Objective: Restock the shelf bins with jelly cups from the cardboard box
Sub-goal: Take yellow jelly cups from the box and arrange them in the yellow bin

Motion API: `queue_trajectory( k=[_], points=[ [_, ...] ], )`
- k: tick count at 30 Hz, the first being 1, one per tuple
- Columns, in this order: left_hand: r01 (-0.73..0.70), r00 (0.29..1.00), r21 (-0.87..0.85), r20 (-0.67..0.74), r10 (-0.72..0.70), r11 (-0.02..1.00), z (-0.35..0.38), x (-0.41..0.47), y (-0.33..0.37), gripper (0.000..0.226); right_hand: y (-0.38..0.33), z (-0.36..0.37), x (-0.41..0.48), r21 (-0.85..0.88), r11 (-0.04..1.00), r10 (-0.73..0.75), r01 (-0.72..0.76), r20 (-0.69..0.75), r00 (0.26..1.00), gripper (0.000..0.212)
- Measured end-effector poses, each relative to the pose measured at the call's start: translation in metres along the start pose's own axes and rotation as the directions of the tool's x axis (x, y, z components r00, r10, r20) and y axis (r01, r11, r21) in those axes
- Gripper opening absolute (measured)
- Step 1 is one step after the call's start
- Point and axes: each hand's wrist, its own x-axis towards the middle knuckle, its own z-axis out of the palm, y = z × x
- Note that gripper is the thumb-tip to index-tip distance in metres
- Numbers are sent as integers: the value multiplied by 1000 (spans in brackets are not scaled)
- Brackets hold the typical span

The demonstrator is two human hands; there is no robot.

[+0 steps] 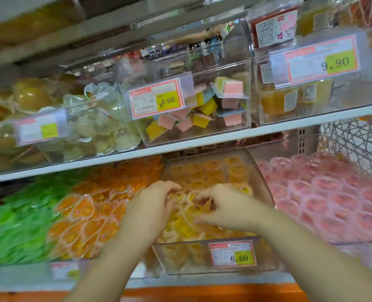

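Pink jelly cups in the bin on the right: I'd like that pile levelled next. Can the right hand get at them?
Probably yes. The right hand is among the yellow jelly cups next door; only a clear bin wall stands between, and the pink jelly cups lie uncovered.

Both hands are down in the clear bin (176,260) of yellow cups (213,168) on the lower shelf. The left hand (156,205) and right hand (222,208) sit close together, fingers curled among the cups; blur hides any grip. Orange cups (89,212) lie to the left and pink cups (324,199) to the right. The bin's tag (233,255) reads 6.60.
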Motion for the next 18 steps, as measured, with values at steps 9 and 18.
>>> queue_trajectory(
  k=[9, 18],
  points=[
    [46, 997, -46, 69, -43, 998, 6, -10, -11, 17, -13, 22, 10, 72, 997, 15, -25, 147, 989, 38],
    [92, 994, -505, 103, -46, 858, 10, 1, 9, 7, 12, -6, 7, 362, 932, 34, -3, -78, 996, 13]
  ],
)
